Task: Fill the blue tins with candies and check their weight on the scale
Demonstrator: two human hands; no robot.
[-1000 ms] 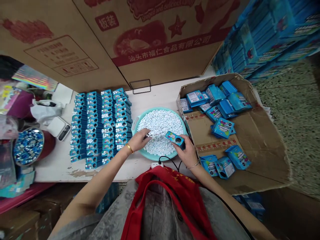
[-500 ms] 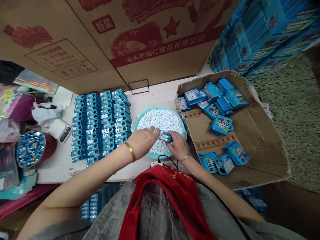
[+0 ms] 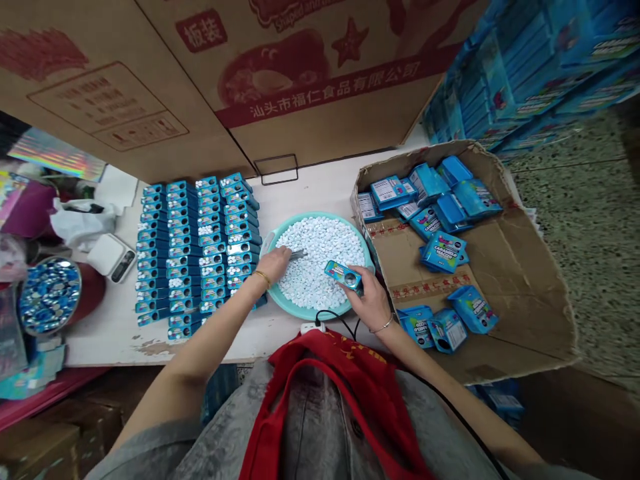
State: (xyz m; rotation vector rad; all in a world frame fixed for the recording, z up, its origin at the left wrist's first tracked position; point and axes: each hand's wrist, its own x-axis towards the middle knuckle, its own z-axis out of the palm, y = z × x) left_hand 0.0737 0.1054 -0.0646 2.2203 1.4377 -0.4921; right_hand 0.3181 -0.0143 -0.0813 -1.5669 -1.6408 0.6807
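My left hand (image 3: 275, 263) is closed around a thin grey metal tool (image 3: 299, 254), whose exact kind is not clear. The tool's end is at the small white candies (image 3: 320, 237) in a round turquoise basin (image 3: 265, 250). In my right hand (image 3: 371, 301) is a small blue candy box (image 3: 336, 271), tilted over the basin's right side. A dark round hole shows in the box's top. Left of the basin, many similar blue boxes (image 3: 213, 250) stand in rows, some with white candies on their tops.
A cut-down cardboard box (image 3: 520, 287) with blue cartons (image 3: 443, 252) stands at the right. Large cardboard boxes (image 3: 300, 133) wall off the back. A small scale (image 3: 116, 257) and a tub of shiny blue pieces (image 3: 50, 297) are at the left. A black cable (image 3: 330, 312) runs near the basin.
My left hand has moved left, away from the candy box, to the basin's left side. White candies showed on the box earlier; now its hole is uncovered and tilted toward me.
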